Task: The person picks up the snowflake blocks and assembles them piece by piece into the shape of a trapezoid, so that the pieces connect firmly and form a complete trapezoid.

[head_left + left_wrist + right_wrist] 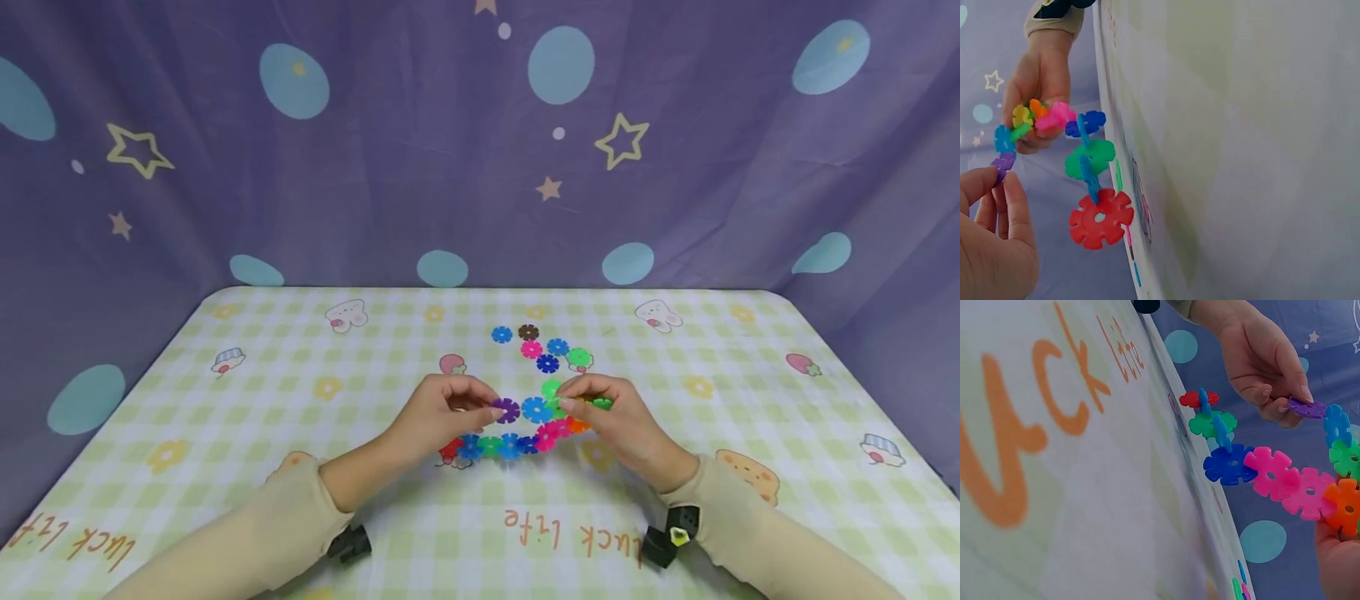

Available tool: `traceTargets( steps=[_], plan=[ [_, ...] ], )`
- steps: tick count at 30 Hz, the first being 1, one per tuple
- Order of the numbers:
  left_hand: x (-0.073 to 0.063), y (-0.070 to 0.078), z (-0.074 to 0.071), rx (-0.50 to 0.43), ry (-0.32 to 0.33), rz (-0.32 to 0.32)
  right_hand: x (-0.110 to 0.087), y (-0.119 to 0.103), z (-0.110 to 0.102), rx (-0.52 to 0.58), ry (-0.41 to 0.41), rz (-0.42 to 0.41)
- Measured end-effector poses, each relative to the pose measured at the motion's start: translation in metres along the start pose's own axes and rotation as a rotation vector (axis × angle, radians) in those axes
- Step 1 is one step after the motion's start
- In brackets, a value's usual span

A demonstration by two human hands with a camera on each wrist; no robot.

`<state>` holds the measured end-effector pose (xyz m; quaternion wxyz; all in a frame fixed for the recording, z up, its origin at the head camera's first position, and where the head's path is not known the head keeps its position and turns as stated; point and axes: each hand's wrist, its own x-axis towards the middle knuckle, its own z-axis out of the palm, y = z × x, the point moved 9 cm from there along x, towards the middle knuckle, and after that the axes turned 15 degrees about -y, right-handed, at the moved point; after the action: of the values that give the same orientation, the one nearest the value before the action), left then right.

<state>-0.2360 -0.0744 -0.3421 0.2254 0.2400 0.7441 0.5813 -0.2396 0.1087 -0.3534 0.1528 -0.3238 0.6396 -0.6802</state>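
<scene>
A purple notched plastic disc (507, 410) is pinched between the thumb and fingers of my left hand (438, 417). My right hand (622, 425) grips a curved chain of interlocked snowflake discs by its green and orange part. Right beside the purple disc is the chain's light blue disc (536, 409); whether the two are joined I cannot tell. From the right hand the chain runs through pink discs (1272, 473), a dark blue disc (1229, 465) and a green one (1090, 159) to a red disc (1102, 219) at its free end. The right fingers hide part of the chain.
Beyond the hands, loose discs lie on the checked tablecloth (375, 350): a blue one (502, 334), a brown one (528, 332), a pink one (531, 350), a green one (579, 357) and others. A purple curtain (450, 183) hangs behind the table.
</scene>
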Motion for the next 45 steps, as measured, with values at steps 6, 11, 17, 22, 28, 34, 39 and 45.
traceTargets(
  steps=[6,11,17,22,28,34,39,45],
  plan=[
    [-0.001,0.008,0.002,0.018,0.019,0.044,0.000,-0.004,0.001,0.006,-0.022,-0.040],
    [0.000,0.010,0.002,0.042,0.022,0.049,0.000,-0.003,0.000,0.012,-0.012,-0.029],
    [0.000,0.011,0.003,0.086,0.036,0.058,0.001,-0.001,-0.001,0.016,-0.006,-0.001],
    [-0.001,0.015,0.004,0.136,0.044,0.086,0.001,0.000,-0.002,0.012,0.003,0.004],
    [-0.002,0.017,0.006,0.162,0.051,0.104,0.000,0.000,-0.002,0.018,-0.007,-0.010],
    [0.001,0.018,0.009,0.178,0.059,0.137,-0.001,0.004,-0.002,0.008,-0.005,0.011],
    [0.002,0.016,0.010,0.128,0.057,0.150,-0.001,0.005,-0.003,0.014,0.015,0.009],
    [0.002,0.012,0.008,0.093,0.089,0.140,-0.002,0.007,-0.004,0.031,0.030,-0.002]
  ],
)
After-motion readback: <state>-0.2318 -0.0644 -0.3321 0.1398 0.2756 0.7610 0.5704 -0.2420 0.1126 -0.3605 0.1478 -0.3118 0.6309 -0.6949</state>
